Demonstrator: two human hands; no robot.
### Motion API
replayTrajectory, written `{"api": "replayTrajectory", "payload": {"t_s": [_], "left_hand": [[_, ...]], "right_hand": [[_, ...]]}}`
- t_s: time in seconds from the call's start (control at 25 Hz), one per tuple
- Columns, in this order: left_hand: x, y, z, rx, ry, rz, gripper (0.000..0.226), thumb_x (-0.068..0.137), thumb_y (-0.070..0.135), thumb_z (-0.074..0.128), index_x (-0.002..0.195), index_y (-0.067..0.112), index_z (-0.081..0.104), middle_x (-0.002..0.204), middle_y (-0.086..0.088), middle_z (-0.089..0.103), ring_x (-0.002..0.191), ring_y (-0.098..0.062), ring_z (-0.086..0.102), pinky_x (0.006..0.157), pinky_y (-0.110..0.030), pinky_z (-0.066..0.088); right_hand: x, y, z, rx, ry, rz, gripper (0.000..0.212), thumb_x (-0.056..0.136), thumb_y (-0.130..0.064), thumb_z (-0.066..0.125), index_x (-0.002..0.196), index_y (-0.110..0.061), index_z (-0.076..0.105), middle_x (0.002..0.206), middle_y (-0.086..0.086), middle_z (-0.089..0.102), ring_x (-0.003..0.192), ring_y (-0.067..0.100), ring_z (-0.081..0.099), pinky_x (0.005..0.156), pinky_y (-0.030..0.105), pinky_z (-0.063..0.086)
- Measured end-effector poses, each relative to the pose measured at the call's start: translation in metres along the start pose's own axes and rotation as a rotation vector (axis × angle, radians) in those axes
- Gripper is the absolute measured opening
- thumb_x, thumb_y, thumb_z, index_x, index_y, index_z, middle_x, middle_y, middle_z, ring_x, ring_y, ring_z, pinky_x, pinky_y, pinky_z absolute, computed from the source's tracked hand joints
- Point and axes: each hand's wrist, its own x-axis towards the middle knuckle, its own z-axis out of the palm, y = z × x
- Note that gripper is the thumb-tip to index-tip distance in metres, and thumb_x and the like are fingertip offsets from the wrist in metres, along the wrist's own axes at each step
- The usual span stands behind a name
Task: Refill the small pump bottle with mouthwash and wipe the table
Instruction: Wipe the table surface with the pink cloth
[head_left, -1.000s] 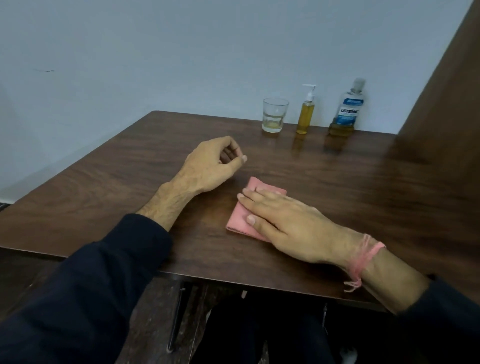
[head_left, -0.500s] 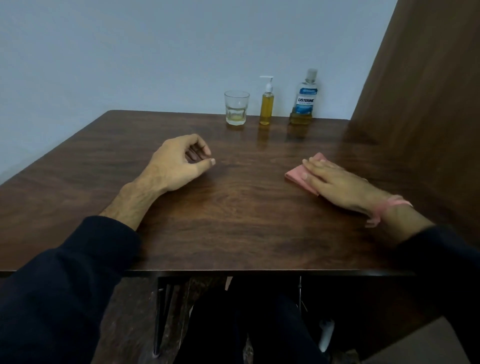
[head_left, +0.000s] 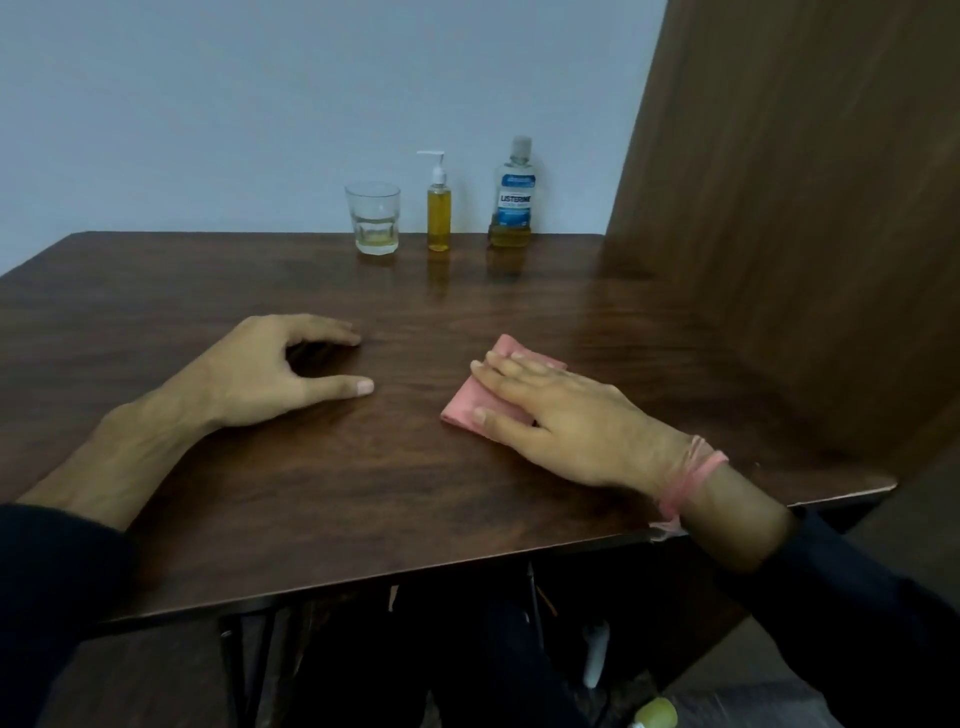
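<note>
At the back of the dark wooden bench (head_left: 322, 499) stood a glass (head_left: 372, 218) with a little yellow liquid, a full pump bottle (head_left: 439, 208) and a nearly empty mouthwash bottle (head_left: 513, 195). The right hand (head_left: 566, 415) pressed flat on a folded pink cloth (head_left: 470, 402); the left hand (head_left: 270, 371) rested spread.

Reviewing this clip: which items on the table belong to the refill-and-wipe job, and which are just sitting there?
Job items:
small pump bottle of yellow liquid
clear mouthwash bottle with blue label
folded pink cloth under right hand
dark wooden table

Just there:
clear drinking glass
</note>
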Motion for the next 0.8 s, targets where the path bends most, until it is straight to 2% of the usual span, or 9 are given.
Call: {"api": "replayTrajectory", "payload": {"t_s": [0.2, 0.36, 0.52, 0.68, 0.8], "left_hand": [[0.001, -0.007, -0.001, 0.002, -0.006, -0.001, 0.104, 0.057, 0.107, 0.071, 0.143, 0.049, 0.075, 0.158, 0.032, 0.061, 0.147, -0.002, 0.053, 0.122, -0.033, 0.040], [0.004, -0.010, -0.001, 0.013, -0.018, 0.019, 0.103, 0.057, 0.108, 0.070, 0.142, 0.050, 0.075, 0.158, 0.034, 0.060, 0.148, -0.003, 0.053, 0.123, -0.035, 0.042], [0.005, -0.012, 0.001, -0.013, 0.019, 0.045, 0.097, 0.058, 0.109, 0.070, 0.134, 0.048, 0.079, 0.147, 0.039, 0.062, 0.142, 0.002, 0.053, 0.117, -0.029, 0.041], [0.005, -0.013, 0.000, -0.017, 0.011, 0.045, 0.102, 0.060, 0.111, 0.067, 0.138, 0.047, 0.077, 0.156, 0.034, 0.060, 0.147, -0.002, 0.052, 0.121, -0.034, 0.040], [0.006, -0.015, 0.000, -0.015, 0.010, 0.030, 0.102, 0.060, 0.111, 0.067, 0.139, 0.047, 0.077, 0.156, 0.034, 0.062, 0.148, -0.004, 0.054, 0.122, -0.035, 0.040]], "right_hand": [[0.052, 0.072, -0.029, -0.020, -0.068, 0.299, 0.076, 0.115, -0.066, 0.020, 0.179, -0.026, 0.005, 0.187, -0.005, -0.003, 0.173, 0.014, -0.006, 0.137, 0.039, -0.002], [0.076, 0.120, -0.033, -0.011, -0.074, 0.470, 0.080, 0.115, -0.066, 0.016, 0.179, -0.019, 0.000, 0.187, 0.001, -0.007, 0.173, 0.019, -0.008, 0.140, 0.044, -0.002], [0.088, 0.122, -0.023, 0.030, -0.033, 0.546, 0.087, 0.114, -0.067, 0.015, 0.177, -0.010, -0.004, 0.187, 0.006, -0.009, 0.173, 0.021, -0.010, 0.138, 0.041, -0.004], [0.072, 0.113, -0.031, 0.034, -0.055, 0.525, 0.076, 0.118, -0.053, 0.019, 0.178, -0.009, 0.002, 0.187, 0.008, -0.005, 0.174, 0.022, -0.004, 0.138, 0.040, 0.000], [0.037, 0.093, -0.026, 0.015, -0.061, 0.508, 0.074, 0.118, -0.051, 0.015, 0.177, -0.008, 0.001, 0.187, 0.009, -0.005, 0.174, 0.023, -0.003, 0.137, 0.039, 0.000]]}}
